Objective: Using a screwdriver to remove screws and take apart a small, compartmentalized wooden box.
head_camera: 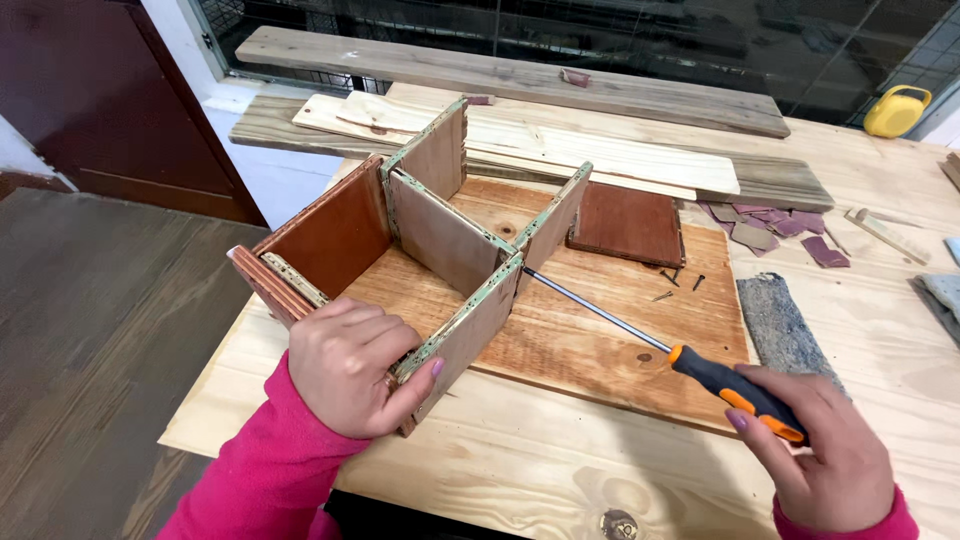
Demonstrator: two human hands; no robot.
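A small wooden frame [440,235] of plywood panels with green-painted edges stands on a reddish board [600,340] on the workbench. My left hand [350,365] grips the near corner of the frame, thumb against the front panel. My right hand [825,450] holds a screwdriver [735,385] by its black and orange handle. Its long shaft reaches left, and the tip touches the frame's front panel near the middle joint. Both sleeves are pink.
A reddish square panel [628,222] lies behind the frame, with a few loose screws [680,280] beside it. Long planks [560,150] lie across the back. Torn sandpaper pieces [770,230], a grey strip [780,325] and a yellow object [897,110] sit to the right.
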